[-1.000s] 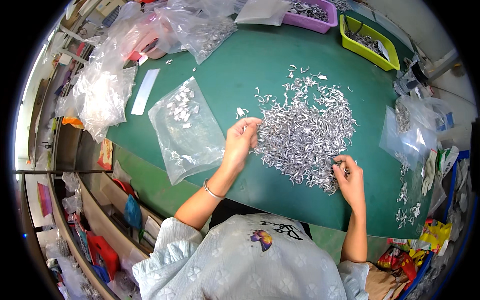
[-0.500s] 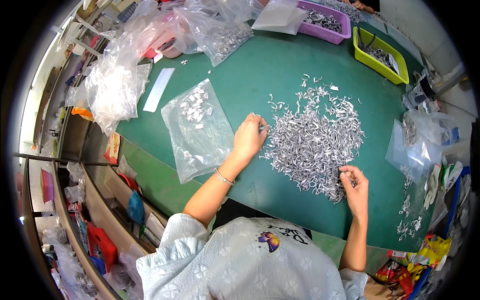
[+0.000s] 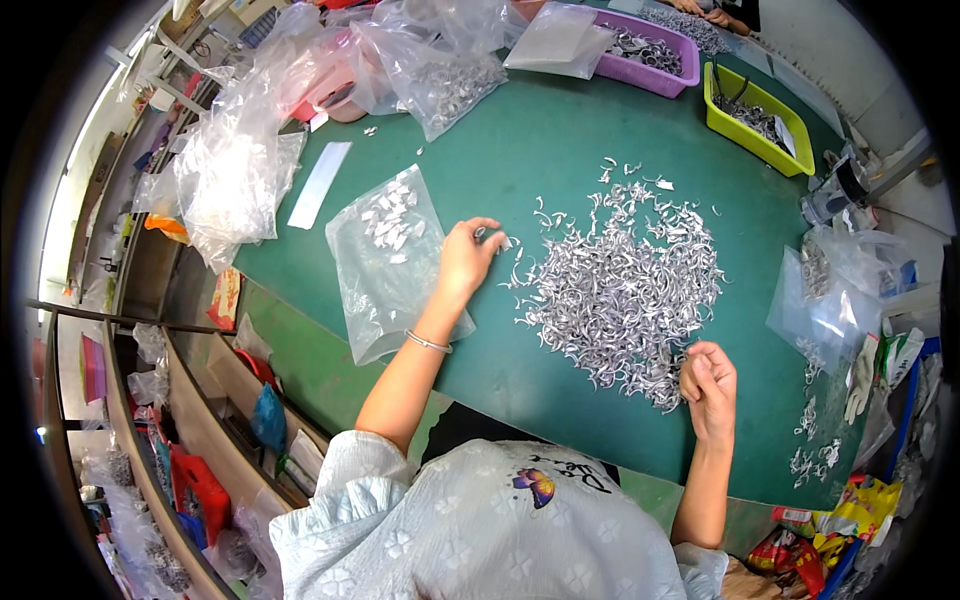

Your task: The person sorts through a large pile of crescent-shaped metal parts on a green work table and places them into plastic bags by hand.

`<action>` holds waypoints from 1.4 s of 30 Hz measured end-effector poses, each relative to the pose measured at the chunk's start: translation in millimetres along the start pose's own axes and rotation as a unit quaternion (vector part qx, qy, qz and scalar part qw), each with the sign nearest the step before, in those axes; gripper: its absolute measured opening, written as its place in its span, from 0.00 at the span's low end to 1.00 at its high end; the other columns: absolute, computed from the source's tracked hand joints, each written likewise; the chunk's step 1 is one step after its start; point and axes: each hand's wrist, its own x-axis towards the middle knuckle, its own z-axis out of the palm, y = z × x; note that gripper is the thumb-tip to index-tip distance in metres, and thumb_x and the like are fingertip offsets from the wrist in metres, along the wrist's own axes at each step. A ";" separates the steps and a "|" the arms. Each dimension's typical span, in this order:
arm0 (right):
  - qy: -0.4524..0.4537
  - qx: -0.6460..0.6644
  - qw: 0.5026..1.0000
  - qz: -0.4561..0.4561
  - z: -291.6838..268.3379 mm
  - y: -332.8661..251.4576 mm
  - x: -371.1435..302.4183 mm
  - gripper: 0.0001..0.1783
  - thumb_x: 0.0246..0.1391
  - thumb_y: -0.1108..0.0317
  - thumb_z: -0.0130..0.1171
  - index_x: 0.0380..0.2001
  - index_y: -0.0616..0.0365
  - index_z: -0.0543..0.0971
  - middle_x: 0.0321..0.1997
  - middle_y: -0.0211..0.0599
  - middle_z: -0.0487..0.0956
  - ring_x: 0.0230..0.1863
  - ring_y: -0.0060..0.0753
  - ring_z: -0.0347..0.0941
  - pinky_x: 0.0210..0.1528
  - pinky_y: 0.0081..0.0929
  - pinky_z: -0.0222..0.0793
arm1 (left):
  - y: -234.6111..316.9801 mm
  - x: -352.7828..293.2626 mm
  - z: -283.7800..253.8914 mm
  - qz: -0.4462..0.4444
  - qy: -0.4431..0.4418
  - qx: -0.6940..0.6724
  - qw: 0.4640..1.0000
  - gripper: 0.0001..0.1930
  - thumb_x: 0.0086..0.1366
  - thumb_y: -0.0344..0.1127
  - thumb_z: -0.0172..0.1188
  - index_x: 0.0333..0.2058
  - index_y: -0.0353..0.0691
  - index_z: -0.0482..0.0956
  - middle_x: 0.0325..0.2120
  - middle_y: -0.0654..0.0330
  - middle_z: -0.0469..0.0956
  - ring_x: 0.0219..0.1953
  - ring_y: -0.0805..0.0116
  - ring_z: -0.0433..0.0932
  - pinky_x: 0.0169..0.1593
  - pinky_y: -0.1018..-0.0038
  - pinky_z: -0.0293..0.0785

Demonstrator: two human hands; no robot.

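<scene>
A broad heap of small curved silver metal pieces (image 3: pixel 625 290) lies on the green table (image 3: pixel 560 130). My left hand (image 3: pixel 468 258) is between this heap and a flat clear plastic bag (image 3: pixel 385 290), its fingers curled round a small silver metal piece. A few loose pieces lie close to its fingertips. White pieces (image 3: pixel 392 218) sit on or in the bag; I cannot tell which. My right hand (image 3: pixel 710 385) is closed at the heap's near right edge, thumb against the fingers. What it holds, if anything, is hidden.
At the back stand a purple basket (image 3: pixel 690 58) and a yellow-green basket (image 3: pixel 755 150), both holding metal parts. Plastic bags (image 3: pixel 235 190) crowd the far left, near a white strip (image 3: pixel 320 185). More bags (image 3: pixel 840 280) lie right. Another person's hands (image 3: pixel 715 15) show at the far edge.
My left hand has moved left, away from the heap toward the clear bag, and a few pieces now lie beside its fingertips. My right hand has drawn its fingers together near the heap's edge.
</scene>
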 end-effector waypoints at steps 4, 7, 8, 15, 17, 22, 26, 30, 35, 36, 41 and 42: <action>0.004 0.009 1.000 -0.001 -4.2 2.1 -2.4 0.07 0.61 0.72 0.54 0.41 0.62 0.74 0.19 0.21 0.62 0.18 0.12 0.52 0.20 0.14 0.46 | 16.1 -13.8 11.1 0.061 0.053 0.148 0.986 0.22 0.51 0.36 0.71 0.44 0.34 0.77 0.39 0.46 0.75 0.41 0.47 0.77 0.45 0.59 0.73; 0.007 0.020 1.000 0.001 -4.3 1.7 -3.8 0.07 0.61 0.72 0.53 0.41 0.62 0.74 0.19 0.21 0.61 0.18 0.12 0.52 0.20 0.15 0.46 | 16.7 -13.6 12.1 0.060 0.048 0.150 0.986 0.22 0.51 0.36 0.71 0.42 0.32 0.76 0.39 0.47 0.76 0.39 0.50 0.77 0.43 0.60 0.73; 0.008 0.024 1.000 0.001 -3.8 1.6 -4.3 0.07 0.61 0.72 0.53 0.42 0.62 0.74 0.19 0.21 0.61 0.18 0.12 0.51 0.20 0.15 0.46 | 13.6 -12.6 12.4 0.064 0.053 0.151 0.985 0.21 0.52 0.36 0.71 0.41 0.31 0.76 0.38 0.49 0.76 0.39 0.52 0.77 0.42 0.62 0.74; 0.000 -0.021 1.000 0.008 -2.4 -2.1 -4.0 0.11 0.59 0.67 0.57 0.42 0.61 0.73 0.20 0.21 0.60 0.19 0.14 0.52 0.21 0.15 0.48 | 47.5 -35.8 -2.0 -0.132 -0.208 -0.418 0.875 0.15 0.60 0.39 0.64 0.42 0.40 0.75 0.35 0.63 0.76 0.33 0.75 0.73 0.32 0.78 0.71; -0.020 -0.067 0.997 0.014 7.3 -8.1 -0.3 0.13 0.57 0.67 0.59 0.43 0.62 0.73 0.22 0.21 0.61 0.22 0.14 0.55 0.22 0.14 0.50 | 58.1 -58.4 11.3 -0.165 -0.307 -0.532 0.771 0.16 0.63 0.41 0.60 0.45 0.39 0.74 0.37 0.61 0.75 0.34 0.72 0.73 0.32 0.77 0.72; -0.084 -0.195 0.977 -0.002 58.3 -15.3 12.0 0.20 0.49 0.76 0.64 0.47 0.59 0.75 0.31 0.21 0.66 0.35 0.14 0.61 0.34 0.15 0.56 | 86.8 -123.5 58.5 -0.285 -0.549 -0.585 0.524 0.19 0.68 0.51 0.45 0.44 0.41 0.73 0.40 0.59 0.75 0.36 0.63 0.74 0.36 0.70 0.74; -0.152 -0.482 0.841 -0.193 83.9 -15.0 17.8 0.27 0.40 0.68 0.71 0.47 0.56 0.76 0.38 0.35 0.72 0.40 0.34 0.68 0.40 0.25 0.59 | 99.4 -137.0 76.7 -0.312 -0.482 -0.629 0.524 0.20 0.71 0.51 0.41 0.47 0.42 0.72 0.42 0.58 0.75 0.37 0.66 0.76 0.38 0.67 0.75; -0.293 -0.517 0.786 -0.173 83.3 -22.8 25.6 0.30 0.36 0.61 0.73 0.46 0.56 0.77 0.42 0.34 0.75 0.44 0.37 0.68 0.48 0.32 0.54 | 96.4 -129.2 80.7 -0.361 -0.397 -0.638 0.552 0.19 0.74 0.49 0.39 0.42 0.41 0.73 0.41 0.56 0.76 0.37 0.64 0.76 0.41 0.67 0.76; -0.234 -0.337 0.910 -0.070 77.4 -27.6 59.1 0.16 0.46 0.67 0.67 0.40 0.58 0.79 0.40 0.37 0.77 0.39 0.32 0.72 0.42 0.33 0.62 | 92.7 -120.5 78.9 -0.362 -0.361 -0.666 0.543 0.15 0.72 0.46 0.45 0.33 0.44 0.73 0.30 0.61 0.74 0.29 0.70 0.72 0.30 0.77 0.72; -0.169 -0.251 0.953 -0.003 67.5 -26.6 72.1 0.13 0.48 0.69 0.66 0.39 0.59 0.80 0.38 0.38 0.78 0.37 0.31 0.73 0.40 0.33 0.65 | 90.5 -117.3 79.2 -0.356 -0.368 -0.672 0.536 0.14 0.71 0.46 0.46 0.31 0.45 0.73 0.27 0.63 0.72 0.27 0.71 0.70 0.27 0.79 0.70; 0.095 -0.666 0.673 -0.306 2.2 -18.4 202.8 0.11 0.51 0.69 0.61 0.39 0.60 0.81 0.39 0.41 0.79 0.43 0.46 0.71 0.47 0.40 0.65 | 82.0 -110.9 77.4 -0.319 -0.446 -0.714 0.435 0.16 0.70 0.43 0.47 0.24 0.43 0.68 0.20 0.67 0.62 0.23 0.77 0.60 0.17 0.83 0.53; 0.112 -0.699 0.642 -0.295 -3.9 -15.9 222.0 0.12 0.51 0.68 0.62 0.39 0.59 0.81 0.40 0.40 0.79 0.45 0.45 0.71 0.48 0.39 0.65 | 86.7 -110.2 74.4 -0.357 -0.412 -0.695 0.468 0.13 0.70 0.42 0.47 0.29 0.41 0.70 0.21 0.66 0.63 0.24 0.76 0.61 0.18 0.83 0.55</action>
